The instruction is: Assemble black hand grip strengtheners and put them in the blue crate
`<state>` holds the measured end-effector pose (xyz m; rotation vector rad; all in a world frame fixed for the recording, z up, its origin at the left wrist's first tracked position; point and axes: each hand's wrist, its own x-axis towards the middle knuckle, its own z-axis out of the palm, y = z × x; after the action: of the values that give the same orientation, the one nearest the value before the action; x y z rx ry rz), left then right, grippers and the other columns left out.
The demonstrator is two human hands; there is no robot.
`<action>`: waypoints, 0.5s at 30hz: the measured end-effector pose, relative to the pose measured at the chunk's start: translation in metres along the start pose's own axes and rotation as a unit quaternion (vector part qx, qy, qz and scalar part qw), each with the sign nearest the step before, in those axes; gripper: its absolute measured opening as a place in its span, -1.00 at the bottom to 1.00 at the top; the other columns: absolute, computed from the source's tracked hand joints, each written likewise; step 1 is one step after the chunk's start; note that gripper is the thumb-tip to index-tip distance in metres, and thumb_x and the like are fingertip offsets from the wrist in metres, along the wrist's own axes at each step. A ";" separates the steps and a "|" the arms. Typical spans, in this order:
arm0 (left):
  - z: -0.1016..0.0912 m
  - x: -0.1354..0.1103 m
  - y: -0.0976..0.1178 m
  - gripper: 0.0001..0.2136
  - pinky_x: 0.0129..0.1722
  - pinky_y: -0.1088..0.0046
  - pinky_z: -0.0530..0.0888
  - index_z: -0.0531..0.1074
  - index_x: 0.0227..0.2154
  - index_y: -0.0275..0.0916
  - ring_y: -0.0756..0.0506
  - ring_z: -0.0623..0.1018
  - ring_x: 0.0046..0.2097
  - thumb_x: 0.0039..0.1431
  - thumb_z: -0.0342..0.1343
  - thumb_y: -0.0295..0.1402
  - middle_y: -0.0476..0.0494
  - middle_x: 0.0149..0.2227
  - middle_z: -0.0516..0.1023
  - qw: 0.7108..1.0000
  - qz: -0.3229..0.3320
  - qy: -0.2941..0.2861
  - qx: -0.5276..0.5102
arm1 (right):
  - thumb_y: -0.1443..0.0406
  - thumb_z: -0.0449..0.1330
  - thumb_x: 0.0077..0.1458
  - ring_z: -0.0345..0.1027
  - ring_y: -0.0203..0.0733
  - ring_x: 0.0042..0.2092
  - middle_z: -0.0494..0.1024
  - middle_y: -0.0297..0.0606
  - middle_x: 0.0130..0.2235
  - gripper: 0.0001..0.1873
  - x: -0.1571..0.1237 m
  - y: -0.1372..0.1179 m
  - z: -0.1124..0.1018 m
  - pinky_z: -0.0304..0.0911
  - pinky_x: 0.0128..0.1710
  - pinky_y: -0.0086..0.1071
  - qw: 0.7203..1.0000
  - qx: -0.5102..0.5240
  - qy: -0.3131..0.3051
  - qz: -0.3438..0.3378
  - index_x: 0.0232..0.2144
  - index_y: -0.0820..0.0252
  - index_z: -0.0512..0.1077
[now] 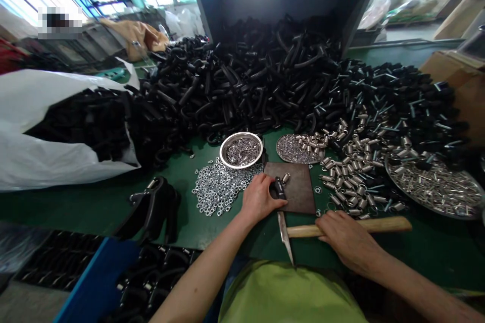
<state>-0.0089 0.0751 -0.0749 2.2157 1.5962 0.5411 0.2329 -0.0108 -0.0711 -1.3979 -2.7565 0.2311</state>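
My left hand [259,199] presses a black coated handle piece [278,189] against a dark brown square plate [299,197]. A small steel coil spring [286,177] stands on the plate just beside that piece, and part of the handle piece is hidden under my fingers. My right hand [346,239] lies closed over the wooden handle [373,226] of a hammer with a long, pointed steel head [285,238]. The hammer rests across the green bench just below the plate.
A heap of black handles [257,81] spills from a grey bin [288,2]. Loose silver washers [217,186], steel springs [352,176], a steel bowl [241,150] and round trays [434,186] surround the plate. A white sack [49,131] lies left; a blue crate [94,282] sits lower left.
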 end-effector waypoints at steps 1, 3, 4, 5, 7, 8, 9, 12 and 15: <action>0.000 0.000 0.000 -0.46 -0.11 0.32 0.34 0.38 -0.17 -0.17 -0.17 0.37 -0.06 -0.26 0.33 -0.08 -0.12 -0.13 0.39 1.000 -0.004 0.000 -0.003 | 0.36 0.08 0.10 0.34 -0.06 -0.30 0.48 -0.20 -0.34 -0.90 0.000 0.001 -0.007 0.21 -0.32 -0.21 1.000 0.014 -0.001 -0.001 -0.33 0.13 0.38; -0.001 0.000 0.001 -0.47 -0.11 0.32 0.34 0.39 -0.17 -0.17 -0.17 0.37 -0.06 -0.26 0.33 -0.10 -0.12 -0.13 0.39 1.000 -0.010 0.000 -0.009 | 0.31 0.02 0.15 0.39 -0.08 -0.29 0.51 -0.20 -0.28 -0.81 0.003 0.002 -0.028 0.24 -0.33 -0.24 0.998 0.063 0.014 -0.010 -0.19 0.07 0.37; -0.001 -0.001 0.001 -0.48 -0.11 0.32 0.35 0.39 -0.17 -0.18 -0.17 0.37 -0.07 -0.24 0.33 -0.11 -0.13 -0.14 0.40 1.000 -0.010 -0.002 -0.013 | 0.28 0.00 0.16 0.41 -0.09 -0.26 0.52 -0.20 -0.24 -0.74 0.006 0.002 -0.040 0.26 -0.33 -0.26 0.995 0.097 0.033 -0.009 -0.09 0.03 0.34; -0.001 -0.001 0.001 -0.49 -0.12 0.32 0.35 0.40 -0.17 -0.18 -0.17 0.38 -0.07 -0.23 0.32 -0.11 -0.14 -0.14 0.40 1.000 -0.009 -0.002 -0.015 | 0.27 -0.03 0.18 0.42 -0.11 -0.25 0.53 -0.20 -0.20 -0.68 0.010 0.001 -0.051 0.28 -0.32 -0.28 0.989 0.132 0.062 -0.001 -0.01 0.00 0.28; -0.001 -0.001 0.001 -0.49 -0.12 0.31 0.36 0.40 -0.16 -0.19 -0.18 0.38 -0.07 -0.23 0.32 -0.11 -0.14 -0.14 0.41 1.000 -0.006 0.002 -0.016 | 0.26 -0.13 0.22 0.44 -0.12 -0.26 0.54 -0.18 -0.22 -0.60 0.020 -0.002 -0.064 0.30 -0.33 -0.31 0.971 0.193 0.135 0.049 0.09 0.00 0.18; 0.000 -0.001 0.000 -0.47 -0.12 0.31 0.36 0.40 -0.16 -0.19 -0.18 0.37 -0.07 -0.24 0.32 -0.10 -0.14 -0.14 0.41 1.000 -0.004 0.006 -0.014 | 0.26 -0.16 0.23 0.45 -0.12 -0.27 0.54 -0.16 -0.24 -0.59 0.026 -0.003 -0.064 0.30 -0.34 -0.31 0.960 0.209 0.165 0.081 0.11 0.03 0.17; 0.000 0.000 0.000 -0.46 -0.12 0.30 0.36 0.40 -0.16 -0.19 -0.19 0.37 -0.06 -0.26 0.32 -0.08 -0.14 -0.13 0.41 1.000 -0.003 0.009 -0.011 | 0.25 -0.19 0.23 0.45 -0.10 -0.27 0.55 -0.14 -0.24 -0.58 0.033 -0.003 -0.062 0.30 -0.33 -0.30 0.954 0.215 0.178 0.109 0.10 0.07 0.18; 0.001 0.000 -0.001 -0.44 -0.13 0.32 0.36 0.40 -0.16 -0.18 -0.18 0.37 -0.07 -0.26 0.32 -0.07 -0.12 -0.13 0.41 1.000 -0.002 0.009 -0.004 | 0.23 -0.16 0.22 0.46 -0.04 -0.23 0.55 -0.12 -0.18 -0.61 0.049 0.000 -0.046 0.30 -0.31 -0.27 0.962 0.199 0.102 0.156 0.02 0.13 0.27; 0.002 0.000 -0.001 -0.45 -0.14 0.32 0.36 0.40 -0.17 -0.19 -0.18 0.36 -0.07 -0.26 0.32 -0.06 -0.11 -0.15 0.41 1.000 -0.005 0.008 -0.002 | 0.24 -0.15 0.22 0.47 -0.06 -0.23 0.56 -0.16 -0.18 -0.64 0.054 0.001 -0.043 0.29 -0.30 -0.29 0.964 0.196 0.050 0.170 -0.02 0.11 0.30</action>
<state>-0.0086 0.0750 -0.0776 2.2056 1.6113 0.5599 0.2059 0.0380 -0.0300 -1.6901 -2.2095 0.6567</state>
